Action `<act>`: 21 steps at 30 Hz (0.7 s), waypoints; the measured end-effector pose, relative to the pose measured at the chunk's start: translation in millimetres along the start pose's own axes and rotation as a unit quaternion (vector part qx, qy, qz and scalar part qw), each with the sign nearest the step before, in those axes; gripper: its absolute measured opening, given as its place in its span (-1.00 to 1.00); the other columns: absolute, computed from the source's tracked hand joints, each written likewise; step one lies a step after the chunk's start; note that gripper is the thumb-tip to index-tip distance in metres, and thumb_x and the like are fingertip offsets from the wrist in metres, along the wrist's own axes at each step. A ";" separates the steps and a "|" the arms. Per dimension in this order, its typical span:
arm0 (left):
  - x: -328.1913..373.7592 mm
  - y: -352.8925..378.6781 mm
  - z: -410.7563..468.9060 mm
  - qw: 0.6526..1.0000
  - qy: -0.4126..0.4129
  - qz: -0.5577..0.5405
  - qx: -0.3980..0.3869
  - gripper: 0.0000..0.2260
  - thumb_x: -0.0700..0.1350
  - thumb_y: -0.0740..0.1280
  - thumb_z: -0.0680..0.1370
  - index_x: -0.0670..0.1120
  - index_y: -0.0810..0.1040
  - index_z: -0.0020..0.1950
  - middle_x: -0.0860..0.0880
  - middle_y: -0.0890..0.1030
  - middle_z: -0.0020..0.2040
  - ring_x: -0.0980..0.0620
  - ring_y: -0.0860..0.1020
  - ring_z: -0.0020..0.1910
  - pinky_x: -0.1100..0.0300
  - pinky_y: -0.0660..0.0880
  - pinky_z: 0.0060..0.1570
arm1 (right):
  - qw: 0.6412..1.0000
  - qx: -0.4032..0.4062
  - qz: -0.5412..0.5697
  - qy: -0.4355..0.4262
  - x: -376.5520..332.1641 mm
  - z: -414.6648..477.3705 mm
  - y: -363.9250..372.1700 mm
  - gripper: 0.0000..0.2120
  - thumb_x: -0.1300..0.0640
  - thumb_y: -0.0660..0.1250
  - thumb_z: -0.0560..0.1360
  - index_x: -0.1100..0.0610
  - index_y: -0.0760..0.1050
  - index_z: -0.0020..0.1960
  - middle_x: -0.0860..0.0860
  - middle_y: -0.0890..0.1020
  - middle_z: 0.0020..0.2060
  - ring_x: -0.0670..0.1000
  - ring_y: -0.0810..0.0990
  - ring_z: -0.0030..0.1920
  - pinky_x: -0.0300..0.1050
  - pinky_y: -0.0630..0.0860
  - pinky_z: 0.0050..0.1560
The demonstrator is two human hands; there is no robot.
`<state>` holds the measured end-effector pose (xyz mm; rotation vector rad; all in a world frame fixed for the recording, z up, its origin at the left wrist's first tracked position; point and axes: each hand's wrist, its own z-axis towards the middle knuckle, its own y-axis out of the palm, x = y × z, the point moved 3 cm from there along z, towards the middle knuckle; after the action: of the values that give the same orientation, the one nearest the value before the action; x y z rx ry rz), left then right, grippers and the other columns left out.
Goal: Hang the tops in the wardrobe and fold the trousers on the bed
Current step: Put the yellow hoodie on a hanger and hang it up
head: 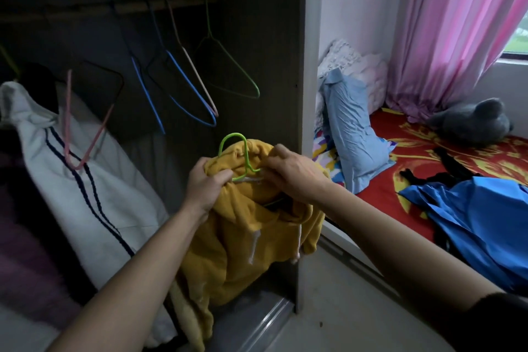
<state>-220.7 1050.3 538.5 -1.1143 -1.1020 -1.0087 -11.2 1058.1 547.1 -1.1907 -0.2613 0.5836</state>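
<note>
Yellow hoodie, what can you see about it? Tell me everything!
The yellow hoodie looks like soft, thick fleece, mustard in colour, with two white drawstrings dangling at the front. It hangs crumpled and bunched in front of the open wardrobe, not yet on the rail. A green hanger pokes its hook out of the neck. The left hand grips the fabric on one side of the neck and the right hand pinches it on the other.

The green hanger (232, 135) has its shoulders buried inside the yellow hoodie (243, 237); only the hook shows. At four o'clock the picture's edge cuts off the blue garment (471, 223).
</note>
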 end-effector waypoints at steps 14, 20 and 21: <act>-3.8 -64.1 14.1 0.967 -0.025 0.218 0.130 -0.66 -0.07 0.46 0.43 -0.08 0.44 0.13 -0.02 0.50 -0.02 0.00 0.48 -0.08 0.12 0.45 -0.14 | 0.991 -0.050 -0.120 -0.033 25.4 -11.7 7.3 -0.59 -0.13 -0.01 0.63 -0.02 0.52 0.24 -0.01 0.35 0.20 -0.07 0.43 0.00 -0.22 0.46 -0.19; -1.3 -84.9 14.8 0.886 0.105 0.432 0.134 -0.68 -0.01 0.39 0.51 -0.02 0.54 0.25 -0.06 0.63 0.06 -0.13 0.57 0.03 0.03 0.52 -0.02 | 0.995 0.021 0.101 -0.007 3.3 -13.1 10.1 -0.69 -0.08 0.07 0.68 -0.01 0.47 0.29 -0.01 0.27 0.37 -0.05 0.35 0.24 -0.21 0.41 0.15; 2.9 -86.3 15.5 0.872 0.130 0.454 0.130 -0.66 -0.01 0.37 0.53 -0.01 0.55 0.30 -0.07 0.64 0.11 -0.15 0.58 0.08 0.01 0.53 0.03 | 0.992 0.013 0.126 -0.006 1.3 -12.7 11.1 -0.70 -0.08 0.06 0.69 -0.03 0.44 0.30 -0.04 0.24 0.40 -0.05 0.39 0.21 -0.21 0.44 0.12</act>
<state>-306.5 1051.4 556.6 -1.0558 -0.3689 -0.2287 -7.2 1051.5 532.1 -1.2032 -0.1130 0.8115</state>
